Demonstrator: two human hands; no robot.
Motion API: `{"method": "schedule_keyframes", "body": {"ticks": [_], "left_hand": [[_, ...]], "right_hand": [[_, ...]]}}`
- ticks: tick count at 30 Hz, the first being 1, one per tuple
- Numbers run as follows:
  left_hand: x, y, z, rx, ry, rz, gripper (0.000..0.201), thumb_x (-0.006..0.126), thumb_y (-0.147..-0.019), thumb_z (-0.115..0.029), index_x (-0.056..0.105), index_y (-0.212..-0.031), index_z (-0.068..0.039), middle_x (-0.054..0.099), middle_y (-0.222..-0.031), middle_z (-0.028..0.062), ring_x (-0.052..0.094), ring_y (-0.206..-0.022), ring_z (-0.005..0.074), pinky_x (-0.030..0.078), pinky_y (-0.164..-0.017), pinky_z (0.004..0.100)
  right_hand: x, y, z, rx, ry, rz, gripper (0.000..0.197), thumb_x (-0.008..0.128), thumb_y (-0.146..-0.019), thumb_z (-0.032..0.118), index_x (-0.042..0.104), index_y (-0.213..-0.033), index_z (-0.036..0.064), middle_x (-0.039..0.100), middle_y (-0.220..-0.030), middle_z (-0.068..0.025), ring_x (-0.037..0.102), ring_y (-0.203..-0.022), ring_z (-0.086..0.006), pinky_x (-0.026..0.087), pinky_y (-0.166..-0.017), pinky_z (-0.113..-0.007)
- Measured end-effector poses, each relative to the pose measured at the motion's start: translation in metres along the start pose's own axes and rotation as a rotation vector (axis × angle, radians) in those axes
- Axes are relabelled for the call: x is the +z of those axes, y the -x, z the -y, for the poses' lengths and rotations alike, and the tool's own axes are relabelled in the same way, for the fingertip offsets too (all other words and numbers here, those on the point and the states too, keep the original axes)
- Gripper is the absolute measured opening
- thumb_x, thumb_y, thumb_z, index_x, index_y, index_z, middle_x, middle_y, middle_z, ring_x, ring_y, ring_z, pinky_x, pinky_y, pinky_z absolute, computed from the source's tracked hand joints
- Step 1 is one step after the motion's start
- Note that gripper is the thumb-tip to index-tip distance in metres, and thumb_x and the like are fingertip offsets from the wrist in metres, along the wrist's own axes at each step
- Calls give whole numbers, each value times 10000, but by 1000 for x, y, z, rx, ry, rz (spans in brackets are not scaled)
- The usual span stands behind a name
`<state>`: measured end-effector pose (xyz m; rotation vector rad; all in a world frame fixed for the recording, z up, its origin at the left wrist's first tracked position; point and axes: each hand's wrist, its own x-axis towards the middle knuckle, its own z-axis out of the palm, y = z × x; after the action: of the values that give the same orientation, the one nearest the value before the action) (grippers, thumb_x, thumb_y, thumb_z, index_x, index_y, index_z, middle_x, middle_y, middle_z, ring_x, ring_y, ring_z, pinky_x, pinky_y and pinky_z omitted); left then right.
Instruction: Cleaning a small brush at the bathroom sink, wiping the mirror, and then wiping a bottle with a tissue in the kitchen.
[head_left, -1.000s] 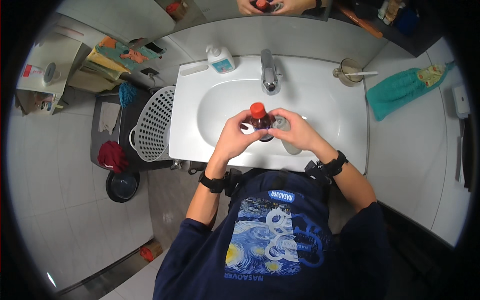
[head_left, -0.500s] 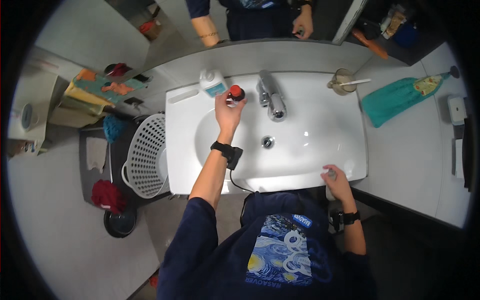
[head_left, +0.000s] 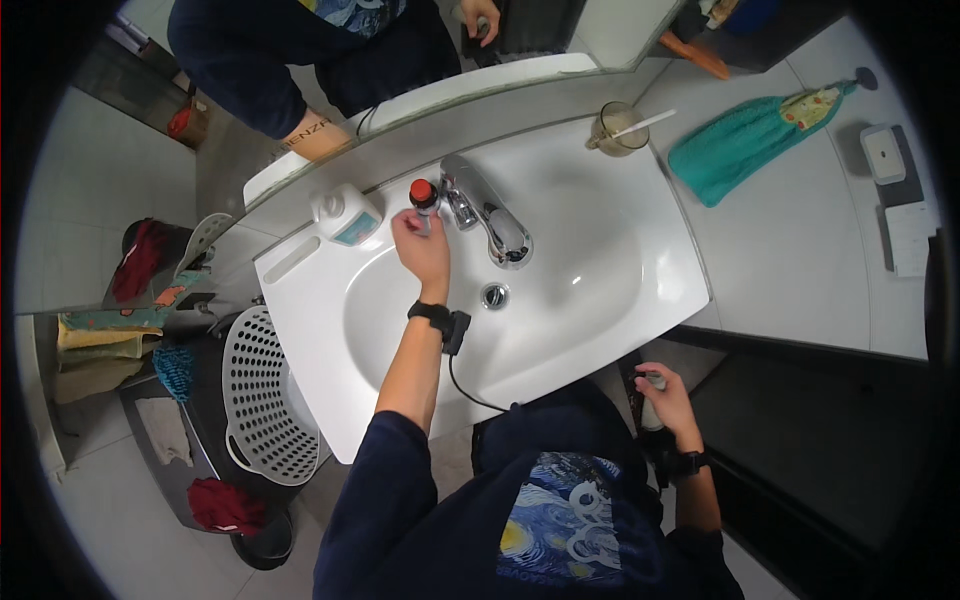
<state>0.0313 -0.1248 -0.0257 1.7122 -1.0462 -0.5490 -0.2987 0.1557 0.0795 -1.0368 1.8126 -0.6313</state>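
My left hand [head_left: 424, 255] reaches over the sink [head_left: 590, 330] to its back rim. Its fingers are closed round the lower part of a small dark bottle with a red cap [head_left: 424, 194], upright just left of the chrome faucet [head_left: 490, 215]. A white bottle with a blue-green label [head_left: 347, 215] stands to the left of that hand. Beyond the sink's front edge, at my right side, my right hand [head_left: 675, 402] grips a pale bottle with a greyish top [head_left: 654, 380]. The fingers hide much of it.
A glass cup [head_left: 606, 140] with a white stick stands at the back right corner of the sink. A teal towel [head_left: 725, 155] hangs on the right wall. Left of the sink is a white perforated basket [head_left: 262, 400]. A mirror [head_left: 225, 165] runs along the back.
The view has turned and shifted. My left hand has carried the red-capped bottle rightward, from beside the white bottle to the faucet. My right hand is now farther from the sink's front edge.
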Motion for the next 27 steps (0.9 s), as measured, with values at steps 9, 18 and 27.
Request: {"method": "schedule_keyframes", "body": {"ticks": [9, 18, 27], "left_hand": [[-24, 13, -6, 174, -124, 137, 324, 648, -747, -163, 603, -1044, -40, 592, -1050, 120, 574, -980, 262, 452, -842, 338], [-11, 46, -51, 302, -194, 439, 492, 633, -731, -133, 495, -1193, -35, 513, -1226, 155, 540, -1060, 347, 447, -892, 379], [6, 33, -34, 181, -288, 594, 471, 680, -700, -162, 505, -1105, 3, 594, -1027, 255, 548, -1005, 407, 447, -839, 443]], "right_hand": [[20, -48, 65, -164, 438, 229, 327, 672, -787, 265, 613, -1028, 52, 647, -878, -167, 632, -828, -258, 477, -755, -320], [59, -95, 87, -428, 295, 351, 358, 670, -770, 323, 623, -1038, 91, 646, -890, -172, 615, -833, -328, 474, -766, -358], [111, -133, 113, -482, 328, 439, 324, 661, -756, 365, 650, -971, 124, 649, -880, -154, 620, -830, -317, 477, -737, -374]]}}
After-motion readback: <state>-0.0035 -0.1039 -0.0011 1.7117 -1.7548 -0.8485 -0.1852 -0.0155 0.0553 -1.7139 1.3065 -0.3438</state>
